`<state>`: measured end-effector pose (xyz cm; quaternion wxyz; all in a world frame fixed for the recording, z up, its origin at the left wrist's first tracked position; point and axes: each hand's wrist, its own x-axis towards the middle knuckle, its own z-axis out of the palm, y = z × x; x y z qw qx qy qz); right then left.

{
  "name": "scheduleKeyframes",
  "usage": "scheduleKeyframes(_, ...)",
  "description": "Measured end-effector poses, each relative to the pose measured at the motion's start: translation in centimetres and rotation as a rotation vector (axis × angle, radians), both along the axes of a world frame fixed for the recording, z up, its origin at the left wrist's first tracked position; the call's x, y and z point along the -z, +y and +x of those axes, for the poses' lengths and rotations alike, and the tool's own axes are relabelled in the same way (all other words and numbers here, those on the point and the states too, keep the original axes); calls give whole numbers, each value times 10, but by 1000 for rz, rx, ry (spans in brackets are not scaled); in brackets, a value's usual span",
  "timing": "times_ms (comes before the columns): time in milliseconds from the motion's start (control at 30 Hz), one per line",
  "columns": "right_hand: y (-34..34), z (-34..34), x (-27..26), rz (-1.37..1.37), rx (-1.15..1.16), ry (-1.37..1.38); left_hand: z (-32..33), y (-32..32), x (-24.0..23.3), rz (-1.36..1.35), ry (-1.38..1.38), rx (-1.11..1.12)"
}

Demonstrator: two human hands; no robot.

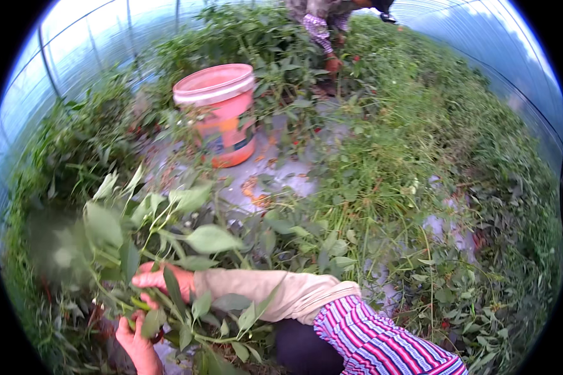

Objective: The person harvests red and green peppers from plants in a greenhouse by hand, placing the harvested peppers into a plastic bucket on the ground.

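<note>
Leafy pepper plants surround both my hands at the lower left. My right hand [173,281] reaches in from the right, its fingers curled about the stems of a pepper plant [213,239]; leaves cover part of the hand. Below it, my left hand [138,347] is raised with thumb and fingertips close together at the stems. A slim green pod [140,303] lies between the two hands. Something dark red [157,335], perhaps a ripe pepper, shows beside my left hand, partly behind a leaf. Whether my left fingers grip a pod is hidden.
A pink-and-orange plastic bucket [225,112] stands upright ahead on pale ground sheeting [281,183] strewn with dry leaves. Beyond it, a co-worker [321,28] bends into the plants. Dense weeds [380,178] fill the right side. Plastic tunnel walls [506,61] curve along both sides.
</note>
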<state>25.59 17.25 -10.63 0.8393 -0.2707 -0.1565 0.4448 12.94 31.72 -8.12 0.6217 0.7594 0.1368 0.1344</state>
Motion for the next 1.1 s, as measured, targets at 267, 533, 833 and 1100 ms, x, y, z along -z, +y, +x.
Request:
scheduleKeyframes(267,4,-10,21,-78,15,-109,7,23,38,-319,196,9)
scheduleKeyframes(533,17,-17,26,-241,114,-452,9,42,48,-295,385,125)
scheduleKeyframes(833,18,-37,16,84,174,-109,-25,13,-23,-136,314,-43)
scheduleKeyframes(1100,62,-50,92,136,228,-265,-55,-9,-63,0,210,-111)
